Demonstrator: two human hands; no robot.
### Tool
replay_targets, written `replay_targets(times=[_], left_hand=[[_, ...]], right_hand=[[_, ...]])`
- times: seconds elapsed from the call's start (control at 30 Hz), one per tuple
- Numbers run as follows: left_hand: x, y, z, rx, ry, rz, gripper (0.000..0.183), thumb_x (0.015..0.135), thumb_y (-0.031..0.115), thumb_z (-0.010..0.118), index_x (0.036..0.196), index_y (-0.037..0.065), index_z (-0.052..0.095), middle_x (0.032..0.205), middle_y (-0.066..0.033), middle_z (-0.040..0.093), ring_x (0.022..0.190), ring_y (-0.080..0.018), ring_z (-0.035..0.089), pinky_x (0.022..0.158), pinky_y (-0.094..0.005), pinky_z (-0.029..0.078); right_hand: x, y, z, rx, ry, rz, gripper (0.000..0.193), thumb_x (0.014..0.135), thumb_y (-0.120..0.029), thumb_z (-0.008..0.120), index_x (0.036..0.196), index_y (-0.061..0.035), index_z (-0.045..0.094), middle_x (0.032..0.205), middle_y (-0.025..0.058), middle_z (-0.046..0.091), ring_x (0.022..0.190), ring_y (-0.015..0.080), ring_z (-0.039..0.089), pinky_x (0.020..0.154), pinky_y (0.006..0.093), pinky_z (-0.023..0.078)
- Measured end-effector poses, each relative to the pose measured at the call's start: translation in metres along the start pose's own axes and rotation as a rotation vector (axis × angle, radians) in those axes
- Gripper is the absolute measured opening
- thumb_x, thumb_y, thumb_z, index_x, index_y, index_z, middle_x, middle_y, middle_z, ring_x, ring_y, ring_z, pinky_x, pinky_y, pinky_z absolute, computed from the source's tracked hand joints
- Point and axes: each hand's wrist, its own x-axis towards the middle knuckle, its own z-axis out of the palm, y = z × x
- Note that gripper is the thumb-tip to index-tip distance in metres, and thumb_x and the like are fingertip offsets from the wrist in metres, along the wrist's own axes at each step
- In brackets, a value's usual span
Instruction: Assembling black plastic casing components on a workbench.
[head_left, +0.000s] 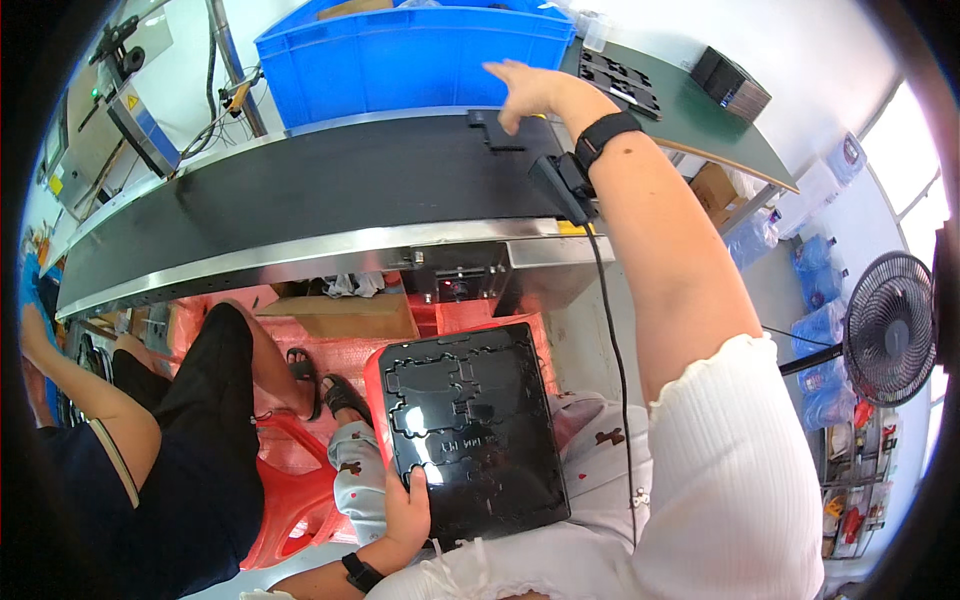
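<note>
A shiny black plastic tray (475, 430) with moulded recesses lies across my lap. My left hand (408, 512) holds its lower left edge, with the thumb on top and the other fingers hidden beneath. My right arm stretches forward over the conveyor belt (330, 175). At its far edge, my right hand (530, 92) is open, fingers pointing left and thumb hanging down apart from them. Just below the thumb, a flat black notched part (492, 132) lies on the belt; whether the thumb touches it I cannot tell.
Behind the belt stands a large blue bin (420, 62). A green table (735, 135) at the far right bears black parts (620, 82) and a dark stack (730, 82). A co-worker (190, 430) sits at my left. A black fan (892, 318) stands at right. A cable hangs from my right wrist.
</note>
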Motion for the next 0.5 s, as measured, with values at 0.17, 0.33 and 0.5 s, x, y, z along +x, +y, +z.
replay_targets(times=[0.17, 0.33, 0.5], left_hand=[[0.005, -0.003, -0.001, 0.034, 0.017, -0.005, 0.044, 0.092, 0.018, 0.044, 0.126, -0.008, 0.036, 0.118, -0.0228, 0.048, 0.111, -0.0327, 0.046, 0.097, -0.0373, 0.033], [0.001, -0.018, -0.001, 0.008, 0.018, 0.049, 0.045, 0.092, 0.02, 0.045, 0.127, -0.008, 0.036, 0.123, -0.0236, 0.046, 0.116, -0.0333, 0.043, 0.1, -0.0363, 0.031], [0.001, -0.007, 0.002, 0.104, 0.077, -0.007, 0.041, 0.092, 0.022, 0.046, 0.124, -0.004, 0.041, 0.113, -0.0217, 0.054, 0.108, -0.0322, 0.051, 0.092, -0.0374, 0.038]], right_hand=[[0.002, 0.027, 0.011, -0.106, -0.469, 0.338, 0.088, 0.052, -0.021, 0.079, 0.13, -0.0029, 0.043, 0.127, 0.0198, 0.048, 0.116, 0.0327, 0.048, 0.096, 0.0377, 0.039], [-0.031, 0.039, 0.016, -0.302, -0.387, 0.158, 0.063, 0.055, -0.024, 0.078, 0.11, -0.001, 0.058, 0.104, 0.0166, 0.061, 0.096, 0.0282, 0.059, 0.08, 0.0347, 0.048], [-0.073, 0.047, 0.054, 0.819, 0.128, 0.297, 0.037, 0.072, -0.023, 0.072, 0.103, -0.0048, 0.063, 0.096, 0.0077, 0.064, 0.094, 0.0184, 0.057, 0.084, 0.0328, 0.044]])
